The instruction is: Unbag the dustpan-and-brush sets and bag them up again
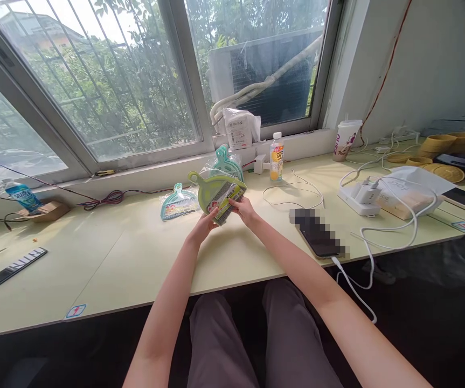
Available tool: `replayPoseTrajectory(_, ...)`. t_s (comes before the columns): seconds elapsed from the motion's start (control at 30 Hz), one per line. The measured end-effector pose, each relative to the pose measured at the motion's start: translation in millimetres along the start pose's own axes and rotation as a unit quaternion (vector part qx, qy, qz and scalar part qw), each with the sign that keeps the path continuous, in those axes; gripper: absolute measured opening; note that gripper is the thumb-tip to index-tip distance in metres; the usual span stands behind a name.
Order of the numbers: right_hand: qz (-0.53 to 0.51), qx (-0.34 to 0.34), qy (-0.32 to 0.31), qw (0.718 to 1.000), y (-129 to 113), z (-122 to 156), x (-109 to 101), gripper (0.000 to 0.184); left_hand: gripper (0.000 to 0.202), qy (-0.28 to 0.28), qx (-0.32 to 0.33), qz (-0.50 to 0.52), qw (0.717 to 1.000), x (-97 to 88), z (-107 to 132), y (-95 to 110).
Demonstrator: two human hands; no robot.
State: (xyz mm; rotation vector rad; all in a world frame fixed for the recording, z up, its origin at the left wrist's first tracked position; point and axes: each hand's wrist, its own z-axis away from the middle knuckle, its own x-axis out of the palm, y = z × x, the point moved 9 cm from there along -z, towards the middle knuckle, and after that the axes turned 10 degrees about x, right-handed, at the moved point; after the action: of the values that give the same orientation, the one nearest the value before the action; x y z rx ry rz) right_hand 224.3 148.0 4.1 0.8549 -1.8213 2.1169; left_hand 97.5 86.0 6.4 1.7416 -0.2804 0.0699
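The left grip [205, 227] and right grip [245, 210] clasp the packaged yellow-green dustpan-and-brush set [219, 196], left of the juice bottle [276, 159]

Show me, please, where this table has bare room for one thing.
The widest bare tabletop lies between the black strip and the left hand, with coiled wires behind. The tabletop's right side is crowded: smartphone, power strip, drink cup.

A yellow-green dustpan [205, 191] is held up at a tilt, its looped handle [198, 181] pointed to the upper left. Against its front a grey-bristled brush [224, 201] is set, marked with a printed yellow label [238, 193].
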Motion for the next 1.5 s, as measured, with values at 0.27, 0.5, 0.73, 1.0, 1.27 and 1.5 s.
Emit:
replayPoseTrajectory(0.27, 0.009, -0.001, 0.022, 1.0, -7, 4, -4, 0.026, 0.062, -0.075, -0.014, -0.025, 0.997, 17.0, 8, -1)
replayPoseTrajectory(0.5, -0.006, 0.001, 0.016, 1.0, -8, 7, 0, 0.03, 0.057, -0.002, 0.069, 0.032, 0.997, 8.0, -1, 14)
replayPoseTrajectory(0.73, 0.002, 0.033, 0.03, 0.999, 3, 4, -4, 0.02, 0.064, 0.095, 0.111, -0.036, 0.989, -16.3, -6, 18)
replayPoseTrajectory(1.0, 0.006, 0.059, 0.014, 0.998, 3, 1, -7, 0.018, 0.071, 0.056, 0.085, -0.077, 0.992, -9.9, 0, 20)
replayPoseTrajectory(1.27, -0.008, 0.06, -0.009, 0.998, 4, 0, -2, 0.013, 0.07, 0.063, 0.103, -0.056, 0.991, -7.9, 3, 29)
replayPoseTrajectory(1.5, 0.006, 0.027, -0.024, 0.999, 2, 2, 1, 0.022, 0.064, 0.066, 0.088, -0.055, 0.992, -12.8, 0, 22)
